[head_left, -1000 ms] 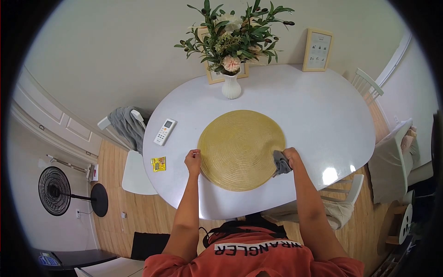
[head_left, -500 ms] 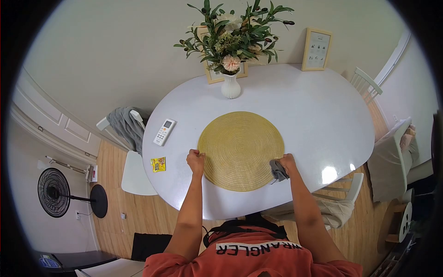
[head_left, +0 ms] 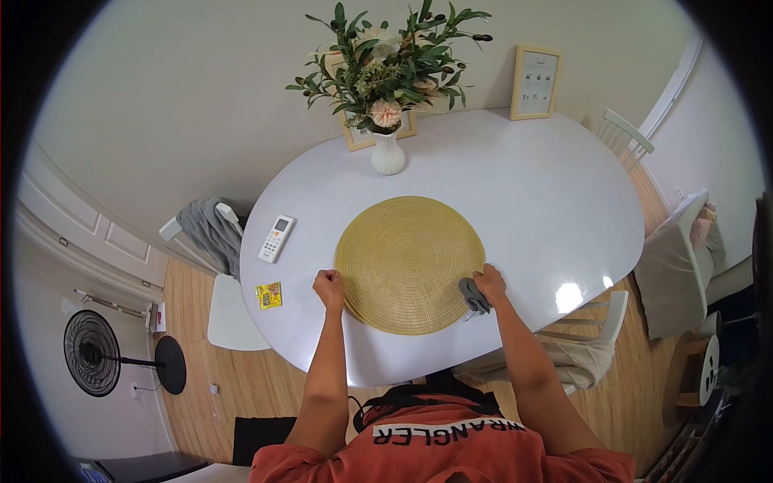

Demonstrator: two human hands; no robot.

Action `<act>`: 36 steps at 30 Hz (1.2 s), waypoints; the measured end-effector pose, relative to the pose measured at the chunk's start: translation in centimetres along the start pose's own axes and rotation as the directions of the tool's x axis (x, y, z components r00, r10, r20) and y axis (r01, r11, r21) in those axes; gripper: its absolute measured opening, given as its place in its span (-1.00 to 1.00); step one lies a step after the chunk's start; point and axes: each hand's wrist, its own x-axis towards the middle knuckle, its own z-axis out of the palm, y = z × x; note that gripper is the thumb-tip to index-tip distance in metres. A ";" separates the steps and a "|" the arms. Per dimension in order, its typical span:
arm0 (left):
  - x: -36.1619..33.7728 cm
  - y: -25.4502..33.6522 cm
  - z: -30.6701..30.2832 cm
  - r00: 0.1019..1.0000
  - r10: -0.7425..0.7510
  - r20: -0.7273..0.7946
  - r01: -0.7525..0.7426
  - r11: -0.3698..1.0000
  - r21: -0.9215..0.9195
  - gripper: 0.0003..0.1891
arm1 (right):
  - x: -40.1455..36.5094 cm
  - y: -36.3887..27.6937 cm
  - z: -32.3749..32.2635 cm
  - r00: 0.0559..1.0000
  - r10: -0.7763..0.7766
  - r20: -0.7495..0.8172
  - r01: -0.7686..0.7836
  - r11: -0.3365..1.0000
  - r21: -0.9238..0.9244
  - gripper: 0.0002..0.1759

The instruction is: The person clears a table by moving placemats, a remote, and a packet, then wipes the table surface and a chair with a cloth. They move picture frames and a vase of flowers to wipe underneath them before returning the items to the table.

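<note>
- Hands sit at opposite edges of a round, straw-yellow woven placemat (head_left: pixel 409 264): I see the left hand (head_left: pixel 328 287) curled into a fist at its left rim, apparently pinching the edge.
- On the other side, the right hand (head_left: pixel 487 283) is closed around a small crumpled grey cloth (head_left: pixel 473 295), pressing it against the mat's near right rim.
- The placemat lies flat on the white oval worktop (head_left: pixel 547 201), roughly central and close to the near edge, just in front of the person's orange shirt.
- I judge the mat light and thin, fairly stiff across its weave yet able to flex, with a ribbed surface that should grip fingers well. It may slide easily on the glossy worktop, so I would want one hand on it.
- My preferred hold is the rim, thumb over and fingers under, at two opposite points as the hands sit now; the middle offers nothing to pinch.
- The cloth looks soft and limp, and I would handle it bunched in the palm.
- Beyond the mat a white vase of flowers and greenery (head_left: pixel 388 153) stands near the far edge, well apart from both hands.
- To the left lie a white remote control (head_left: pixel 276 238) and a small yellow packet (head_left: pixel 269 295), both clear of the mat.
</note>
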 end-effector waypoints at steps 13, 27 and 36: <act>-1.3 1.9 1.2 0.950 0.016 0.311 -0.164 0.874 0.457 -0.64 | -0.6 -0.7 0.2 0.998 0.009 0.057 -0.011 0.999 0.030 -0.61; -1.1 1.8 -2.1 0.973 -0.032 0.228 -0.002 0.990 0.144 -0.73 | -1.3 -0.1 -0.1 0.999 0.035 0.005 -0.035 0.983 0.178 -0.63; 0.6 -0.1 -3.0 0.902 -0.268 0.339 0.304 0.951 -0.055 -0.76 | -0.9 0.3 -0.1 0.998 0.065 0.010 -0.066 0.971 0.229 -0.63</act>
